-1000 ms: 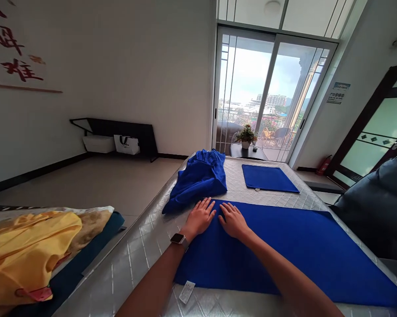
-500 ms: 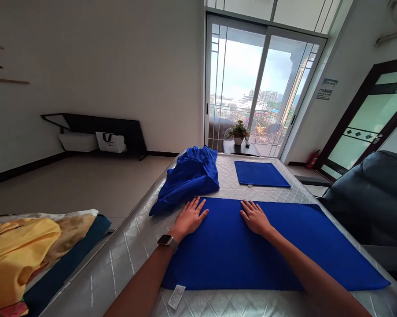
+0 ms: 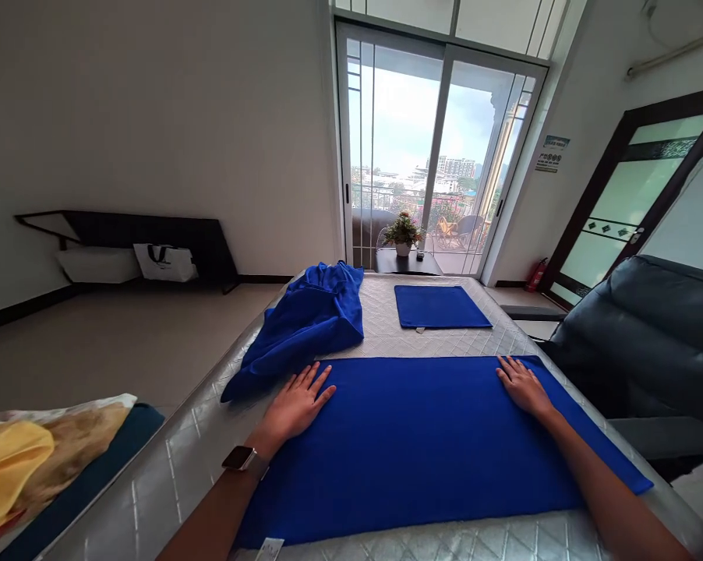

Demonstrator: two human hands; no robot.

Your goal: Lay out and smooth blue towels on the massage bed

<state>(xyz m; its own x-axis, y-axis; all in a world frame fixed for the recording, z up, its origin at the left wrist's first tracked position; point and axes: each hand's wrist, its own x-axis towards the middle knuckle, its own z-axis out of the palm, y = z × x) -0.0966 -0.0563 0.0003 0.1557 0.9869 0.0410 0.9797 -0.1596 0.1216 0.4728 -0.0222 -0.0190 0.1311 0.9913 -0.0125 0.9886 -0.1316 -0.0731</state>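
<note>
Okay, head view: L hand (image 3: 296, 403) and R hand (image 3: 524, 387) both rest flat on the towel (image 3: 410, 444), palms down, fingers spread. Neither is clenched or grasping; both are open, just pressing on the cloth. Towel is a long blue rectangle lying flat across a quilted mattress (image 3: 176, 475).

L hand sits at towel's left edge, w/ a watch (image 3: 243, 460) on that wrist. R hand sits at towel's far edge, toward the right end. A small white tag (image 3: 270, 549) shows at towel's near edge, prob. a label, though too small to read.

Just beside towel's far-left corner lies a crumpled blue cloth (image 3: 305, 327), in a loose heap on the mattress. Past towel's far edge lies a smaller blue mat (image 3: 442, 306), flat and squared. Further beyond towel, a black table (image 3: 407, 263) holds a potted plant (image 3: 403, 232) in front of a glass sliding door (image 3: 439, 148).

Right of towel stands a dark padded sofa (image 3: 644, 343). Left of towel, a yellow cloth (image 3: 6, 475) lies on patterned bedding (image 3: 76, 444). Well beyond, a white bag (image 3: 164, 262) stands by the far wall.
</note>
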